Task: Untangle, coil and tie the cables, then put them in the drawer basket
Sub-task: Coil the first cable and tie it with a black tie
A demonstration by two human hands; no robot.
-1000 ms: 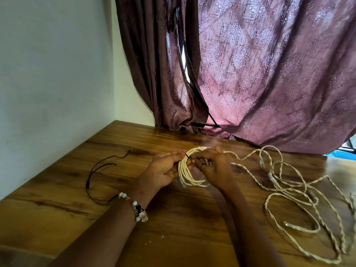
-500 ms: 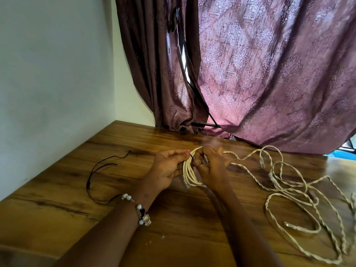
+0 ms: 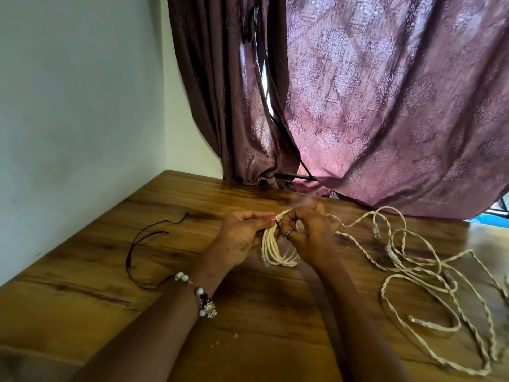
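We hold the coiled cable (image 3: 278, 248) between both hands just above the surface (image 3: 110, 285): our left hand (image 3: 242, 238) pinches a thin black tie (image 3: 277, 223) at the coil's top, and our right hand (image 3: 311, 235) closes its grip on the coil itself. The coil's loops hang down toward us, so the tie must wrap across them. The loose twisted cables (image 3: 413, 260) lie right of the coil, nearer our right hand.

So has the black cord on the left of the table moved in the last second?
No. The black cord lies in the same looped shape, at the same spot on the table's wood grain near the wall.
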